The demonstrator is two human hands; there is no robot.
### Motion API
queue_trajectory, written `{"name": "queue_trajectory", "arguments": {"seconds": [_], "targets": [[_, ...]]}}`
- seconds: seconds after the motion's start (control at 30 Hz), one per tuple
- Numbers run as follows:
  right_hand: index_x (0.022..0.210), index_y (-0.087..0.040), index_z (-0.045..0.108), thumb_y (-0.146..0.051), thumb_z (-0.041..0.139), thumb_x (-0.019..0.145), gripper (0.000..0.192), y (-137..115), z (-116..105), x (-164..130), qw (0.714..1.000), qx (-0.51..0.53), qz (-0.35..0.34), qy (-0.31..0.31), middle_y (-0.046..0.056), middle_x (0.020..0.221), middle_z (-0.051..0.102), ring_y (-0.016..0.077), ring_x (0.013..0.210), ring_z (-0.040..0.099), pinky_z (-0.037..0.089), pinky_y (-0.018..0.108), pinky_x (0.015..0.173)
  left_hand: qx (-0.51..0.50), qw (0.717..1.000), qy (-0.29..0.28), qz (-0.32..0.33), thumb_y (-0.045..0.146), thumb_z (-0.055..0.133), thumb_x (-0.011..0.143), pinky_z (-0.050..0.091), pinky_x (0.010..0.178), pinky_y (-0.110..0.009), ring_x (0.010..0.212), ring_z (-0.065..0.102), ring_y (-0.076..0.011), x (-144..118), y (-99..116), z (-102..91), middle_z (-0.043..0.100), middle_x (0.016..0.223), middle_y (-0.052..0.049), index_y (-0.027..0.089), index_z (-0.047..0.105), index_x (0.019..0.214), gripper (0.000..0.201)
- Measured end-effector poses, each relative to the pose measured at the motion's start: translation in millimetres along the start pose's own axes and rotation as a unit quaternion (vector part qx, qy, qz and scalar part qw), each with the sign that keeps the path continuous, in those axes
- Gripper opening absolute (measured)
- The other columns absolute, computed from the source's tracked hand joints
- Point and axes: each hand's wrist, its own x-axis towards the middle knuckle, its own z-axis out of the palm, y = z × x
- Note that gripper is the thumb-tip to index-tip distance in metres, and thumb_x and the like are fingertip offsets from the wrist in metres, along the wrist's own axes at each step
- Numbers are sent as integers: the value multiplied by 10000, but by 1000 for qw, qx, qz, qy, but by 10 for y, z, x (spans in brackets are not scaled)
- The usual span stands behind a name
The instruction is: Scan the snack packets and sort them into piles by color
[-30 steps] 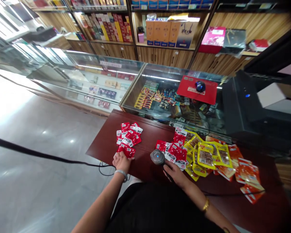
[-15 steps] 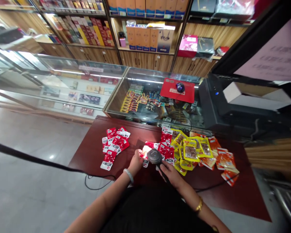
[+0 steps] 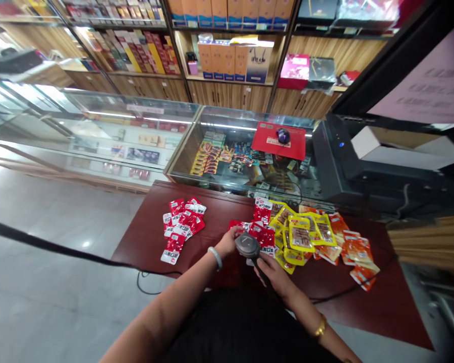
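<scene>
My right hand (image 3: 274, 275) is wrapped round the handle of a dark handheld barcode scanner (image 3: 247, 245), its head over the table. Close against the left side of that head is my left hand (image 3: 227, 244), with its fingers curled. The scanner partly hides the fingertips, and whatever they pinch cannot be made out. Red-and-white snack packets (image 3: 263, 235) lie just beyond the scanner, partly covered by it. Farther left is a separate loose pile of similar red packets (image 3: 185, 222). Yellow snack packets (image 3: 301, 236) overlap to the right of my right hand.
Orange packets (image 3: 355, 249) lie at the right of the dark red table (image 3: 136, 237). Behind it stands a glass display counter (image 3: 181, 156) bearing a red mat (image 3: 263, 141) and a mouse (image 3: 283, 135). A black machine with a screen (image 3: 333, 156) stands at the right.
My left hand has moved right, in against the scanner's head. The bright light on the packet at its fingers no longer shows. My right hand still grips the scanner; the view has shifted slightly.
</scene>
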Motion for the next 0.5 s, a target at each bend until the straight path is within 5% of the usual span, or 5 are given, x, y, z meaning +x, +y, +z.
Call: {"name": "queue_trajectory", "arguments": {"seconds": [0.13, 0.2, 0.3, 0.37, 0.5], "targets": [[995, -193, 636, -590, 662, 768, 458, 18, -5, 55, 1000, -5, 3, 0, -43, 575, 504, 106, 461, 417, 279, 213, 414, 168, 976, 132, 34, 217, 676, 735, 483, 881, -344, 917, 638, -189, -84, 174, -356, 674, 941, -76, 167, 584, 978, 265], [995, -196, 641, -573, 675, 767, 442, 44, 16, 102, 1000, -8, 8, -2, -38, 596, 524, 112, 488, 444, 319, 218, 439, 331, 911, 244, 25, 236, 641, 770, 438, 950, -381, 1018, 601, -221, -223, 266, -634, 653, 1036, -92, 182, 593, 1033, 272], [998, -198, 649, -559, 678, 774, 426, 86, 62, 173, 1000, -17, 3, -11, -23, 659, 572, 115, 525, 476, 365, 222, 471, 495, 771, 399, -31, 363, 629, 791, 354, 1020, -453, 1202, 480, -311, -400, 385, -1008, 557, 1257, -144, 183, 527, 1217, 473], [999, -198, 653, -559, 679, 775, 426, 97, 92, 205, 1000, -23, -2, -17, -13, 697, 594, 116, 549, 494, 382, 220, 484, 536, 716, 440, -81, 451, 619, 784, 337, 1015, -479, 1247, 421, -354, -448, 440, -1196, 480, 1348, -179, 160, 451, 1310, 624], [992, -198, 645, -567, 691, 761, 438, 58, 123, 209, 999, -28, -9, -16, -6, 732, 600, 118, 580, 510, 411, 223, 514, 567, 688, 425, -153, 554, 599, 751, 348, 981, -469, 1238, 409, -370, -433, 507, -1444, 462, 1351, -197, 145, 476, 1258, 663]]}}
